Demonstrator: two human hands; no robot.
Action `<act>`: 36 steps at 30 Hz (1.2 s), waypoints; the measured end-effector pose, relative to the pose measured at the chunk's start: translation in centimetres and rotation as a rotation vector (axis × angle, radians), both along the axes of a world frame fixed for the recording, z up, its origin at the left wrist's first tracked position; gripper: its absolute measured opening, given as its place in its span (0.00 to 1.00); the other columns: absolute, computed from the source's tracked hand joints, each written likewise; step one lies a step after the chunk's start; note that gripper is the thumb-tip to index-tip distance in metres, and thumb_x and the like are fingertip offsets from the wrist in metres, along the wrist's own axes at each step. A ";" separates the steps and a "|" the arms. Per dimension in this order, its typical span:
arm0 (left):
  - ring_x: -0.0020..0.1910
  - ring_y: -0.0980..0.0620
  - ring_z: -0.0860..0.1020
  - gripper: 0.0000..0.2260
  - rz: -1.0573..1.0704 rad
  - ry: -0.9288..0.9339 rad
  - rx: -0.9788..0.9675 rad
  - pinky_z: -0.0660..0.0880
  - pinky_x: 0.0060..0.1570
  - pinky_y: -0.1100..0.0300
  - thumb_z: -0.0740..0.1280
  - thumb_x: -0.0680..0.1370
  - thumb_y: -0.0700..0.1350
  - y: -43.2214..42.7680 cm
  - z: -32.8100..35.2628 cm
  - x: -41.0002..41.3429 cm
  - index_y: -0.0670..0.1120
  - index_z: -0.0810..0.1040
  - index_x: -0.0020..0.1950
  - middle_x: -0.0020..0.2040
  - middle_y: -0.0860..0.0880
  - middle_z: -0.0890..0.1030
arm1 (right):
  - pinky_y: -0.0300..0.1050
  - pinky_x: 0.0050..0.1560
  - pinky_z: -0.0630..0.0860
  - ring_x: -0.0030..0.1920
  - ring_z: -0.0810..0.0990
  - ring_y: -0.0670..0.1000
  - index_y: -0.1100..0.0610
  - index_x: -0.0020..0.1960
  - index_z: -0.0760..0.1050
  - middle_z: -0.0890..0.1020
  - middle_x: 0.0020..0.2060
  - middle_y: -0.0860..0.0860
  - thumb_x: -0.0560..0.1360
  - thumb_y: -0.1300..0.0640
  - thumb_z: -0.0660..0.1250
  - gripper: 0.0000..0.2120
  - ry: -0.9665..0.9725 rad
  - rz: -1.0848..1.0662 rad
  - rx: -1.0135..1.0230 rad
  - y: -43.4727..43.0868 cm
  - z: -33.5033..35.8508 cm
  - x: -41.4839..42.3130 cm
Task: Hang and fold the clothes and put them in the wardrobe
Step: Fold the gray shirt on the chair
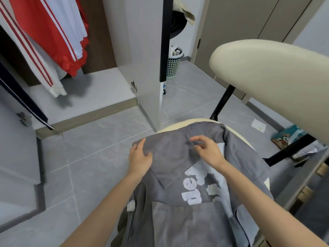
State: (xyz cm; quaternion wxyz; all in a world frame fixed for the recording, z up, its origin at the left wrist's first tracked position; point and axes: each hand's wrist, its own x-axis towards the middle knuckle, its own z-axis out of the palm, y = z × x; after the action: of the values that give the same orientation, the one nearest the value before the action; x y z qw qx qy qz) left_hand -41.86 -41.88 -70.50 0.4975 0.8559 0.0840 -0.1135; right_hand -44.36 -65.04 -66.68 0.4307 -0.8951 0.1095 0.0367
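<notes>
A grey garment (178, 202) with pale printed letters and flowers lies spread over the cream chair seat (238, 134) in front of me. One part of it is folded over the print. My left hand (140, 157) grips the left edge of that folded part, thumb on top. My right hand (206, 148) hovers over the fold's upper right with its fingers loosely curled, fingertips at the cloth. The open wardrobe (92, 90) stands at the upper left, with red and white striped clothes (44, 32) hanging inside.
The cream chair back (270, 72) rises at the right on black legs. A perforated laundry basket (173, 63) stands behind the wardrobe door (142, 59). A patterned box (286, 138) and a slip of paper lie on the grey tiled floor at the right.
</notes>
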 end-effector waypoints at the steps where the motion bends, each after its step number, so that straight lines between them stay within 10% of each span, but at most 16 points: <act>1: 0.74 0.45 0.61 0.26 -0.024 -0.005 0.006 0.60 0.73 0.50 0.61 0.79 0.38 -0.2 0.4 -0.8 0.49 0.62 0.77 0.75 0.42 0.62 | 0.26 0.44 0.70 0.46 0.78 0.44 0.57 0.58 0.77 0.80 0.57 0.50 0.77 0.69 0.61 0.14 -0.002 0.021 0.011 0.2 0.5 -1.4; 6: 0.66 0.53 0.70 0.24 -0.066 -0.003 -0.117 0.64 0.63 0.64 0.62 0.80 0.38 0.2 2.0 -5.2 0.48 0.64 0.75 0.71 0.45 0.69 | 0.27 0.44 0.71 0.47 0.78 0.46 0.52 0.54 0.78 0.80 0.53 0.46 0.78 0.66 0.62 0.13 0.031 0.086 0.094 2.3 3.0 -8.4; 19: 0.70 0.45 0.69 0.23 0.102 0.188 -0.163 0.67 0.65 0.54 0.60 0.80 0.37 8.4 2.2 -14.1 0.44 0.64 0.75 0.71 0.40 0.69 | 0.36 0.55 0.72 0.49 0.78 0.49 0.50 0.60 0.75 0.76 0.54 0.49 0.78 0.57 0.66 0.11 0.096 0.438 -0.044 10.9 5.9 -20.1; 25: 0.40 0.54 0.71 0.22 0.117 0.253 -0.176 0.69 0.39 0.62 0.58 0.81 0.37 10.8 1.5 -16.0 0.46 0.63 0.75 0.56 0.46 0.72 | 0.48 0.62 0.70 0.62 0.67 0.56 0.49 0.69 0.63 0.66 0.61 0.54 0.72 0.39 0.68 0.30 0.267 0.550 -0.375 16.1 5.2 -23.5; 36: 0.60 0.48 0.72 0.22 0.086 0.269 -0.236 0.70 0.54 0.57 0.58 0.82 0.40 11.0 2.1 -15.1 0.47 0.62 0.76 0.68 0.44 0.71 | 0.47 0.46 0.70 0.52 0.76 0.61 0.60 0.59 0.70 0.76 0.53 0.58 0.74 0.64 0.58 0.13 0.135 0.447 -0.562 16.6 4.6 -22.8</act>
State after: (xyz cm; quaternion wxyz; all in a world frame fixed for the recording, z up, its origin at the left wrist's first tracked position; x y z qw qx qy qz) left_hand -56.97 -30.91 -68.40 0.5830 0.7644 0.1723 -0.2147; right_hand -67.13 -48.44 -62.03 0.1409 -0.9759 -0.0547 0.1573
